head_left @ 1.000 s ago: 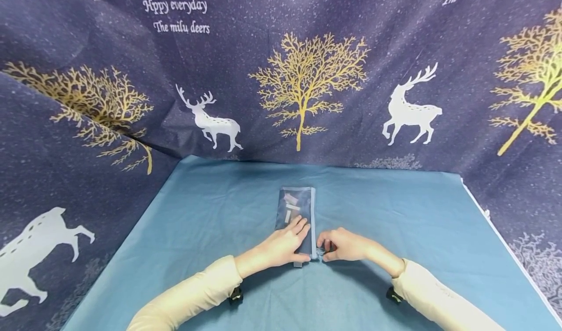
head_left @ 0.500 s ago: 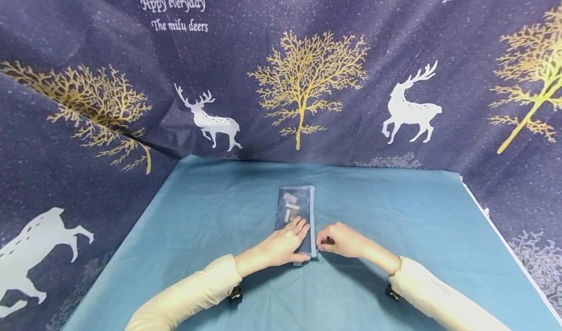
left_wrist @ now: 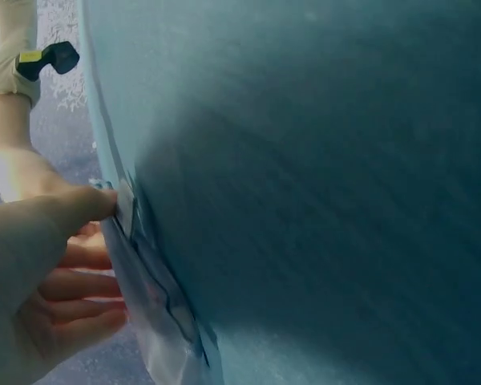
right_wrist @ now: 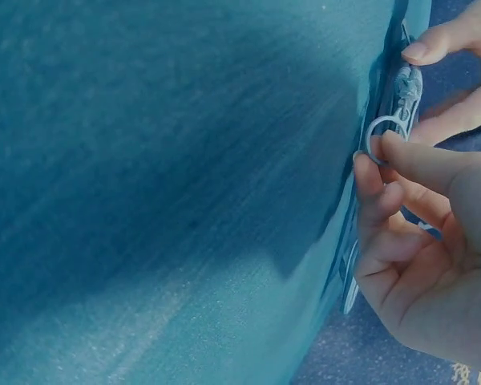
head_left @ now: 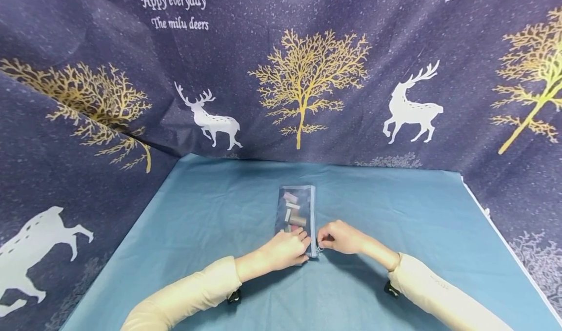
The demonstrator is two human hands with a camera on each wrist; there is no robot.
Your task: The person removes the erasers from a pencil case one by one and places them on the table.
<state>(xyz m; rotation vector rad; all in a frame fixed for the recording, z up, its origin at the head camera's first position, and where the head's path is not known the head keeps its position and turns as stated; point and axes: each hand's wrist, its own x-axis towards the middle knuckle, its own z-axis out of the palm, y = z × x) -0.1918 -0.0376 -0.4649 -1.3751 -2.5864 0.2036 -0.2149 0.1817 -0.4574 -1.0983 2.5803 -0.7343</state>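
A see-through zip pouch (head_left: pixel 297 190) with pale blue edging lies flat on the blue cloth, its zip (head_left: pixel 312 214) along the right side. Through its cover show several small blocks (head_left: pixel 298 220), some white, pink and tan. My left hand (head_left: pixel 287 248) holds the pouch's near end, thumb at the edge by a small pale tag (left_wrist: pixel 125 208) and fingers over the top. Part of that end is hidden beneath it. At the near right corner my right hand (head_left: pixel 343 237) pinches the ring (right_wrist: pixel 382 138) of the zip pull between thumb and forefinger.
Blue cloth (head_left: pixel 219 194) covers the table around the pouch. Behind and to the left hangs a dark blue curtain (head_left: pixel 263 18) with deer and tree prints. Each wrist wears a small black camera mount (head_left: pixel 234 296).
My left fingers have drawn back toward the pouch's near end, uncovering more blocks. My right hand has shifted slightly up and still holds the pull ring. The pouch has hardly moved.
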